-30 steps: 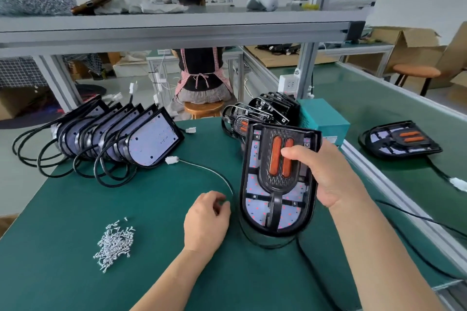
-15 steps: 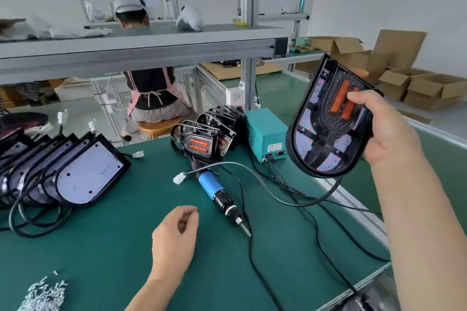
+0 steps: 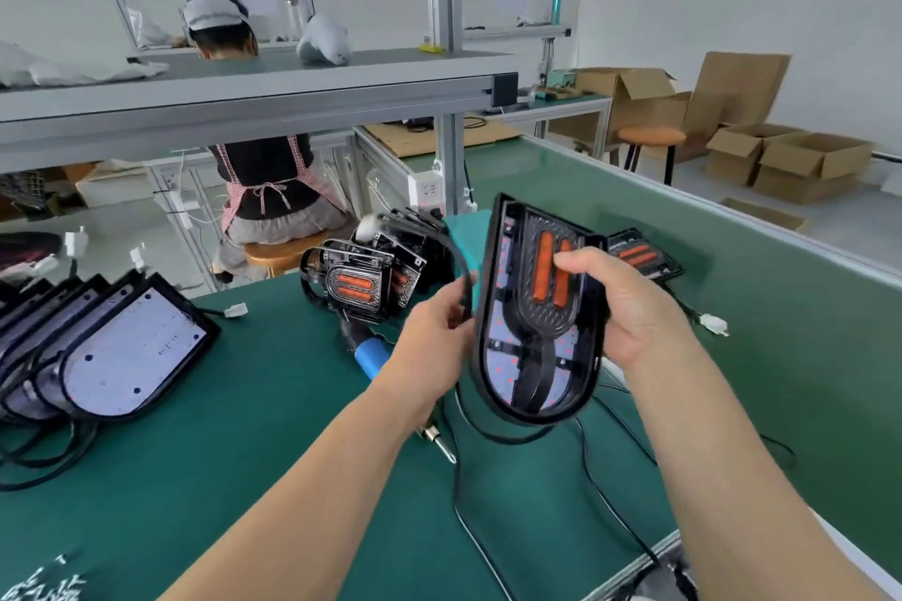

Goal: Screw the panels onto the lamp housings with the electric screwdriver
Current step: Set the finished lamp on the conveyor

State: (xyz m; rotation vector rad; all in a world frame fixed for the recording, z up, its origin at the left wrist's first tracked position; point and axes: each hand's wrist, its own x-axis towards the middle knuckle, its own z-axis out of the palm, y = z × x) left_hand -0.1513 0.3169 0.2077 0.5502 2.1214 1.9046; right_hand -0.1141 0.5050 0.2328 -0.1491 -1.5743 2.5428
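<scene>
Lamp housing (image 3: 517, 356) is up in the air above the green bench mat (image 3: 234, 444), upright, open face to camera, rounded end down. Right hand (image 3: 629, 312) grips its right rim, thumb laid across the orange strips (image 3: 544, 266), fingers behind and hidden. Left hand (image 3: 429, 342) pinches a black cable (image 3: 467, 281) just beside the housing's left rim. It's probably this housing's own lead, but it can't be traced fully.

Handling guess: stiff moulded shell, light enough for one hand, glossy rim maybe a bit slick. Hold by the outer rim and keep off the LED board inside. Trailing lead could snag.

Electric screwdriver (image 3: 370, 355) lies on the mat under the left hand, untouched, tip toward camera. Stacked housings (image 3: 356, 283) sit behind it. Panel-side housings (image 3: 132, 347) stand in a row at left. Screw pile (image 3: 44, 586) is at the bottom-left corner.
</scene>
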